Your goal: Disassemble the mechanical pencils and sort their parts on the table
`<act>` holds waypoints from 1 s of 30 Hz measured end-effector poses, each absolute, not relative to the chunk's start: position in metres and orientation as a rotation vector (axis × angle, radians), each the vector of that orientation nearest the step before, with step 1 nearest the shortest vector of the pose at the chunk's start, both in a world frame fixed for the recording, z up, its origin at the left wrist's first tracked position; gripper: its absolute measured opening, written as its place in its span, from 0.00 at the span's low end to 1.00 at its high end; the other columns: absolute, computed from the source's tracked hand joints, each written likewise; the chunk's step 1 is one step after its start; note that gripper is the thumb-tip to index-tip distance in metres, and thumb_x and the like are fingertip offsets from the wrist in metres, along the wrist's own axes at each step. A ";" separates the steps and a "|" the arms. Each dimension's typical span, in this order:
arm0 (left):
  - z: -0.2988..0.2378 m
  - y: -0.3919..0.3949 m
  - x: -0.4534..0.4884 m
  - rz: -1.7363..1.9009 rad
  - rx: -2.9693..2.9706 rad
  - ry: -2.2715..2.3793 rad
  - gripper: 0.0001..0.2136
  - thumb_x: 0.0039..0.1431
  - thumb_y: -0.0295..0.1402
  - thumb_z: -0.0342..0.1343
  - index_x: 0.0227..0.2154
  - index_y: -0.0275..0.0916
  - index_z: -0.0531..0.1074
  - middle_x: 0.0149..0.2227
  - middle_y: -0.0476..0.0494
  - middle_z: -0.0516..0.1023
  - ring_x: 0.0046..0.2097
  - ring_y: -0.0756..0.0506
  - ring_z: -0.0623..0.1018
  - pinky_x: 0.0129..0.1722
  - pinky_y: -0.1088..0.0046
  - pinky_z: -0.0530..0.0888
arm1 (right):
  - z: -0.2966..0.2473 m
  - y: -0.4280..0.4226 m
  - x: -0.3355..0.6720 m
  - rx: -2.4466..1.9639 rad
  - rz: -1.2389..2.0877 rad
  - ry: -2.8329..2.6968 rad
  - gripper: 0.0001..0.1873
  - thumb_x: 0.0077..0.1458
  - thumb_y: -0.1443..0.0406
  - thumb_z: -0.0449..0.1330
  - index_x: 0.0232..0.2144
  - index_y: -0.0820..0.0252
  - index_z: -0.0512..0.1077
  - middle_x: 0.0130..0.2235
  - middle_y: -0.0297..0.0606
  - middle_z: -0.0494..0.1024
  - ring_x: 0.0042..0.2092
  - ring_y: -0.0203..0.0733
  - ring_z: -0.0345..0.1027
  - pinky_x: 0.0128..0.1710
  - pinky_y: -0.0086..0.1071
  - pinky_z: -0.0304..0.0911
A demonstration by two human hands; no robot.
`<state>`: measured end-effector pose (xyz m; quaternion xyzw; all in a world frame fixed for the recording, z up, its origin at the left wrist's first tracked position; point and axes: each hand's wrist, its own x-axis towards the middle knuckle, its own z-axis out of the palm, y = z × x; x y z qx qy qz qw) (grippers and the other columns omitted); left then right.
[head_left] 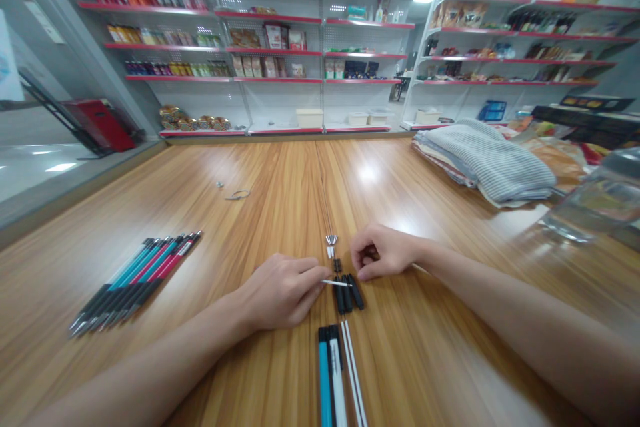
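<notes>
On the wooden table [260, 187] my left hand [283, 290] pinches a thin white tube [336, 283] by its end, the tube lying across several short black pen parts [349, 293]. My right hand [383, 251] rests curled just right of those parts, thumb and forefinger together; whether they hold anything I cannot make out. Small metal and black pen bits [332, 247] sit between the hands. In front of me lie pen barrels, blue and white [330, 373], and two thin white refills [354, 370].
A row of assembled blue, red and black pens [135, 280] lies at the left. A small ring and loose bit [237, 195] sit further back. Folded cloths [493, 160] and a clear container [595, 207] are at the right. Shop shelves stand behind.
</notes>
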<state>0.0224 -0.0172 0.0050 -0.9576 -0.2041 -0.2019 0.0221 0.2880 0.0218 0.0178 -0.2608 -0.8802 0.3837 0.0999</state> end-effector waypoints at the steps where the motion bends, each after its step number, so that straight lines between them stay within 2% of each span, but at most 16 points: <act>1: 0.005 -0.018 0.022 -0.572 -2.987 -0.618 0.10 0.62 0.29 0.46 0.42 0.39 0.70 0.28 0.47 0.72 0.27 0.49 0.73 0.24 0.74 0.66 | 0.019 0.022 0.288 -0.769 1.144 -2.619 0.12 0.49 0.61 0.64 0.27 0.67 0.74 0.23 0.32 0.70 0.23 0.28 0.58 0.22 0.22 0.52; 5: 0.005 -0.019 0.021 -0.424 -3.045 -0.562 0.09 0.61 0.30 0.45 0.39 0.39 0.69 0.27 0.47 0.70 0.26 0.49 0.71 0.22 0.72 0.64 | 0.024 0.020 0.286 -0.767 1.098 -2.679 0.11 0.47 0.61 0.66 0.27 0.65 0.75 0.23 0.31 0.70 0.23 0.28 0.58 0.22 0.22 0.51; 12: 0.007 -0.020 0.021 -0.397 -3.087 -0.513 0.09 0.61 0.29 0.45 0.39 0.39 0.69 0.28 0.47 0.71 0.27 0.49 0.71 0.23 0.71 0.63 | 0.026 0.016 0.283 -0.774 1.013 -2.689 0.15 0.47 0.56 0.66 0.27 0.65 0.75 0.22 0.30 0.68 0.23 0.28 0.57 0.22 0.23 0.48; 20: 0.008 -0.019 0.022 -0.367 -3.098 -0.492 0.09 0.61 0.29 0.45 0.40 0.39 0.69 0.29 0.47 0.72 0.27 0.48 0.72 0.23 0.70 0.64 | 0.026 0.016 0.283 -0.723 1.066 -2.663 0.18 0.46 0.54 0.67 0.31 0.64 0.74 0.21 0.26 0.64 0.22 0.28 0.55 0.22 0.23 0.47; 30: 0.006 -0.019 0.022 -0.365 -3.087 -0.524 0.09 0.62 0.29 0.45 0.40 0.39 0.69 0.29 0.47 0.72 0.28 0.49 0.73 0.24 0.71 0.64 | 0.025 0.015 0.282 -0.747 1.008 -2.681 0.17 0.45 0.55 0.67 0.31 0.64 0.73 0.22 0.26 0.63 0.22 0.28 0.55 0.23 0.23 0.46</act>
